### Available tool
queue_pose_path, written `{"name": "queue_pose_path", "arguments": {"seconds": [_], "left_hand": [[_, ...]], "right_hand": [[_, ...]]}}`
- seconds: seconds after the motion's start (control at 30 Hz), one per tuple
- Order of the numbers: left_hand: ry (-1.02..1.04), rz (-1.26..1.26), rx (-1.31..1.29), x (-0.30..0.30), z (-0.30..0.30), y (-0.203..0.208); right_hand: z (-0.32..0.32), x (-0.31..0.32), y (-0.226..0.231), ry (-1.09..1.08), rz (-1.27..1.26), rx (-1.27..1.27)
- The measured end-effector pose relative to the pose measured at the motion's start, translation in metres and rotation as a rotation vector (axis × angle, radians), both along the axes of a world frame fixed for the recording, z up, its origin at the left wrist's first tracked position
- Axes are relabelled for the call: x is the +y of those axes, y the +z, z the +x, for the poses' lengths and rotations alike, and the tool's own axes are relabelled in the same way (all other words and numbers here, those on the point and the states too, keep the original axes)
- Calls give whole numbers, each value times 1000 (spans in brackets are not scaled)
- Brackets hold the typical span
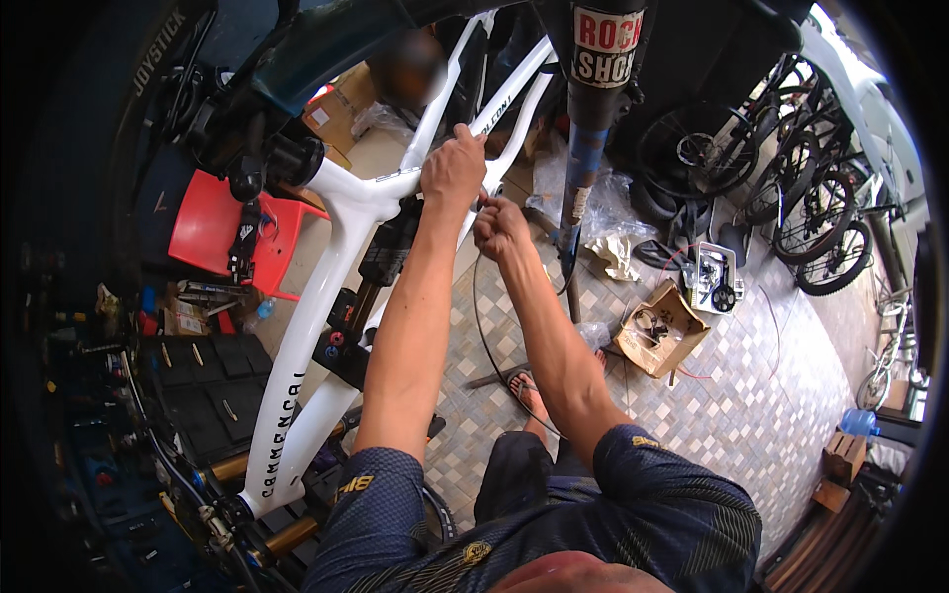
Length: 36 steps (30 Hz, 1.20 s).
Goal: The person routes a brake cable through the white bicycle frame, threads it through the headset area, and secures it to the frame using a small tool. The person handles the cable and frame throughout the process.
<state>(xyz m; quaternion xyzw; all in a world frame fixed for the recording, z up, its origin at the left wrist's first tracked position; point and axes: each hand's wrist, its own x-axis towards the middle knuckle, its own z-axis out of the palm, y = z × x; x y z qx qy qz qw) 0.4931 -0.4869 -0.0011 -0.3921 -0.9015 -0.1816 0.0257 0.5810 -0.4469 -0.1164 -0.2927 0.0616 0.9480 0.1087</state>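
Observation:
A white bicycle frame (318, 287) runs upward through the left half of the head view, with a dark rear shock (381, 259) inside it. My left hand (454, 170) is closed against one of its upper tubes, fingers curled and mostly hidden behind the hand. Just right of it and slightly lower, my right hand (501, 228) pinches a thin black cable (481, 318) beside the frame. The cable hangs from the right fingers in a long loop toward my right forearm. Its tip at the frame is hidden by the fingers.
A dark stand post (576, 188) rises right of my hands. On the tiled floor lie an open cardboard box (660, 331), a parts tray (716, 279) and plastic wrapping (593, 203). A red chair (213, 222) stands left. Several bicycles (811, 203) line the right wall.

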Motion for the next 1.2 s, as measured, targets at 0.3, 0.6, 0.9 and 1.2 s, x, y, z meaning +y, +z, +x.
{"name": "queue_pose_path", "arguments": {"seconds": [0.3,0.6,0.9,1.2], "left_hand": [[20,11,96,-16,-8,-11],[-56,637,-148,-105,131,-46],[-40,979,-1653,-153,195,-51],[115,1056,-1856,-95,215,-57]], "right_hand": [[50,-21,17,130,245,-93],[-9,17,-53,75,153,269],[225,-81,-31,940,1292,17],[314,-81,180,164,2891,-59]]}}
